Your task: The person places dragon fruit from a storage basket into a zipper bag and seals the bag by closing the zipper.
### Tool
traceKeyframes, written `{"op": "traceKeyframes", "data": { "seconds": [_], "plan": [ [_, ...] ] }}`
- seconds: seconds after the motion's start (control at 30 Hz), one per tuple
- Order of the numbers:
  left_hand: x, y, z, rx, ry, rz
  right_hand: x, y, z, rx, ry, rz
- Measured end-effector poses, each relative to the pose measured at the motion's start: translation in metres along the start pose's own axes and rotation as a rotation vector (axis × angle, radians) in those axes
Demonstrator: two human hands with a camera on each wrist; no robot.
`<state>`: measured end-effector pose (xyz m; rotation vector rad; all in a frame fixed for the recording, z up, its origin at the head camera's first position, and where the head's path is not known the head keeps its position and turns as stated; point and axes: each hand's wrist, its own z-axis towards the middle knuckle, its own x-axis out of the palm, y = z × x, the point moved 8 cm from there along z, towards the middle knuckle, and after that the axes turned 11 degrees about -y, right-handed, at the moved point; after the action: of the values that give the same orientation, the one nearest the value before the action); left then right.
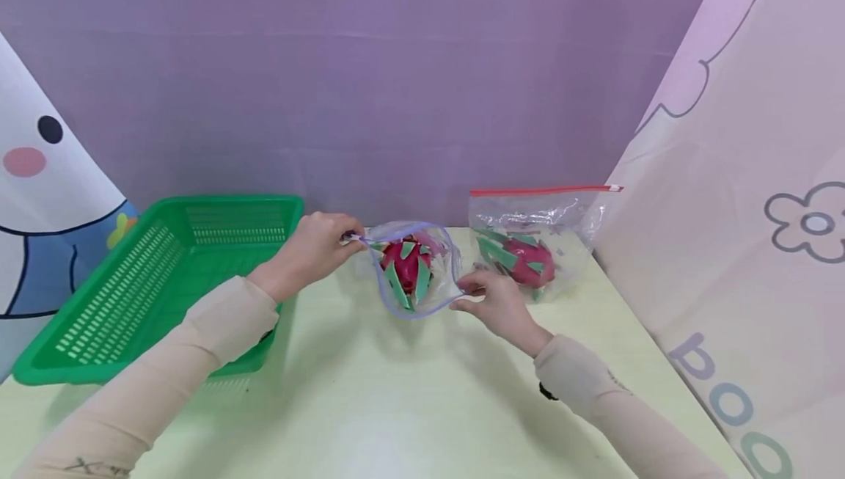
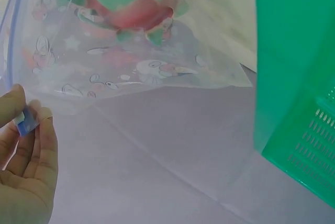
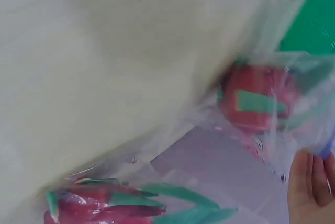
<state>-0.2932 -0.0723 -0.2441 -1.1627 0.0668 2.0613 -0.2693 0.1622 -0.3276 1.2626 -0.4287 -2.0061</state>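
A clear zip bag with a blue-purple rim (image 1: 412,314) stands with its mouth spread wide between both hands. Inside it lies a dragon fruit (image 1: 408,268), red with green scales. My left hand (image 1: 317,251) pinches the left end of the rim, where a blue slider (image 2: 25,123) shows between thumb and fingers in the left wrist view. With thumb and fingertips, my right hand (image 1: 498,306) pinches the right end of the rim. Cartoon prints cover the bag wall (image 2: 131,72).
Just right of the right hand, a second zip bag with a red closure (image 1: 544,191) holds another dragon fruit (image 1: 528,262). A green plastic basket (image 1: 155,369) stands at the left of the pale table (image 1: 370,406). Purple cloth hangs behind; a printed sheet rises at right.
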Motion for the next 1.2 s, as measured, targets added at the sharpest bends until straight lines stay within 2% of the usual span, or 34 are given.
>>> {"op": "traceKeyframes", "data": {
  "seconds": [0.1, 0.3, 0.57, 0.7, 0.9, 1.0, 1.2],
  "plan": [
    [-0.001, 0.001, 0.0, -0.004, -0.004, 0.001, 0.002, 0.008, 0.001, -0.108, -0.066, -0.055],
    [-0.003, 0.006, 0.001, -0.014, -0.006, 0.007, -0.002, 0.019, 0.008, -0.246, -0.142, -0.044],
    [-0.011, 0.01, 0.009, -0.061, -0.019, -0.019, -0.024, 0.026, 0.021, -0.279, -0.162, -0.011],
    [-0.018, 0.013, 0.014, -0.099, -0.031, -0.024, -0.042, 0.029, 0.034, -0.245, -0.183, 0.005],
    [-0.03, 0.022, 0.024, -0.203, -0.043, -0.033, -0.067, 0.03, 0.058, -0.121, -0.184, 0.027],
    [-0.035, 0.029, 0.027, -0.252, -0.051, -0.048, -0.074, 0.031, 0.069, -0.087, -0.201, 0.042],
    [-0.041, 0.043, 0.036, -0.324, -0.077, -0.081, -0.078, 0.029, 0.095, 0.046, -0.232, 0.089]
  ]
}}
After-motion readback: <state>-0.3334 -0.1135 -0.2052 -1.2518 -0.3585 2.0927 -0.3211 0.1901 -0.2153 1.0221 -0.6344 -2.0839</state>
